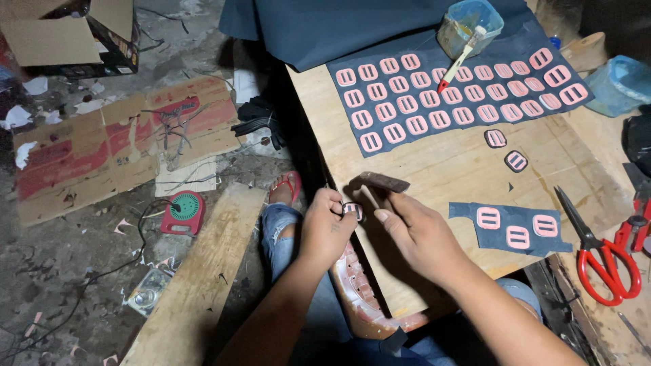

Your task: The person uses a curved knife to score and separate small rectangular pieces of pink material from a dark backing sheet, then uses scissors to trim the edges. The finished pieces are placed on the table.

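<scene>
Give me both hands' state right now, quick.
Left hand: closed, pinching a small pink buckle piece at the table edge.
Right hand: closed around a small hammer above that piece.

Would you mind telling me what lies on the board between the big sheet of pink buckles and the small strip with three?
In the head view, two cut-out buckles lie on bare board between the big sheet and the small strip.
</scene>
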Demonstrator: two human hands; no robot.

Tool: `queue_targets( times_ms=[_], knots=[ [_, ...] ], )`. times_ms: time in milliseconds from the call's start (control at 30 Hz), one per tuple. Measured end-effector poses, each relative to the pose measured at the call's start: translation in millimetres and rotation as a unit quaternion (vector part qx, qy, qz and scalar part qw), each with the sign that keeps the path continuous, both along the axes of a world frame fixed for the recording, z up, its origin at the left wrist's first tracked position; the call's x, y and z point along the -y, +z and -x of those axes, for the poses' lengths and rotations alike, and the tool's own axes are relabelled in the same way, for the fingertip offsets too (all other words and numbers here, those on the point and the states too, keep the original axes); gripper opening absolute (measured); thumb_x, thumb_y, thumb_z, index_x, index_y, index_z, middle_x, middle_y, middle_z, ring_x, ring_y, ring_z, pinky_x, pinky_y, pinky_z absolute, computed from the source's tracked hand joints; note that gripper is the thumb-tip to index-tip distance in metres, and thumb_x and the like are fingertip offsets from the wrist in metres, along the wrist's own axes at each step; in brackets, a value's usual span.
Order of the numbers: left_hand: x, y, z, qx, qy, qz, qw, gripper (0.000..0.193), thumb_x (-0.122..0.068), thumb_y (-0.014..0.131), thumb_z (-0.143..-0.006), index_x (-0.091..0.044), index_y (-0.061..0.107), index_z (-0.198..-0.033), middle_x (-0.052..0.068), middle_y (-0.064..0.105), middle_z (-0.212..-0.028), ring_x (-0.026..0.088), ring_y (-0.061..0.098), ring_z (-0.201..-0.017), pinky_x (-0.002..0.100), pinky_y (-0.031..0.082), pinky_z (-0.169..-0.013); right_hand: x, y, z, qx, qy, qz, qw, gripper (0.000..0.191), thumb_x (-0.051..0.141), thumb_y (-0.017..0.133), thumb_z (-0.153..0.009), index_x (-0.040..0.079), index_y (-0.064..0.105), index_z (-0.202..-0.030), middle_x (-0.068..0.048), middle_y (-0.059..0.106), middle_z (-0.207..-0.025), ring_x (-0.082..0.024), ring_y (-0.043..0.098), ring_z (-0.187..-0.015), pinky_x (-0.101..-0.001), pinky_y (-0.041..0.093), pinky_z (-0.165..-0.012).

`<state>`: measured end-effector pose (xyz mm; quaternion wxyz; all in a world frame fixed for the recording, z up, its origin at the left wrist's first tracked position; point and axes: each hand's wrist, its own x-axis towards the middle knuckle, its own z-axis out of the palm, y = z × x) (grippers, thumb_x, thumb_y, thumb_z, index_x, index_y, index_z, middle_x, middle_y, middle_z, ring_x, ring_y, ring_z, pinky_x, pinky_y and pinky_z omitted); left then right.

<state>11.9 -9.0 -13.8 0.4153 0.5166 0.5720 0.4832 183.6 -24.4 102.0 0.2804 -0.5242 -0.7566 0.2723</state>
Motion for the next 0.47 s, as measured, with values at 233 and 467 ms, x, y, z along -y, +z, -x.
queue_targets(
  times_ms=[233, 467],
  knots=[
    [-6.2, 19.3, 13.4, -0.106, -0.027, -0.008, 0.994, 0.053, -0.010, 0.081, -0.075, 0.003, 0.047, -0.114, 0.009, 0.062, -0.077, 0.021, 0.065, -0.070, 0.034, 0.054, -0.065, -3.4, 9.6, 1.3, -0.006, 0.044, 0.004, 0.999, 0.041, 0.023, 0.060, -0.095, 0.008, 0.060, -0.133, -0.021, 0.072, -0.110, -0.043, 0.067, -0.098, -0.0456, 0.054, -0.077],
    [-8.4, 26.1, 15.3, -0.145, -0.025, 0.002, 0.989, 0.056, -0.012, 0.083, -0.072, 0.002, 0.048, -0.114, 0.012, 0.065, -0.080, 0.025, 0.068, -0.074, 0.036, 0.055, -0.069, -9.7, 13.7, 1.0, 0.074, 0.008, 0.111, 0.991, 0.044, 0.029, 0.062, -0.093, 0.013, 0.060, -0.135, -0.022, 0.074, -0.103, -0.041, 0.070, -0.097, -0.0452, 0.055, -0.080]
  ],
)
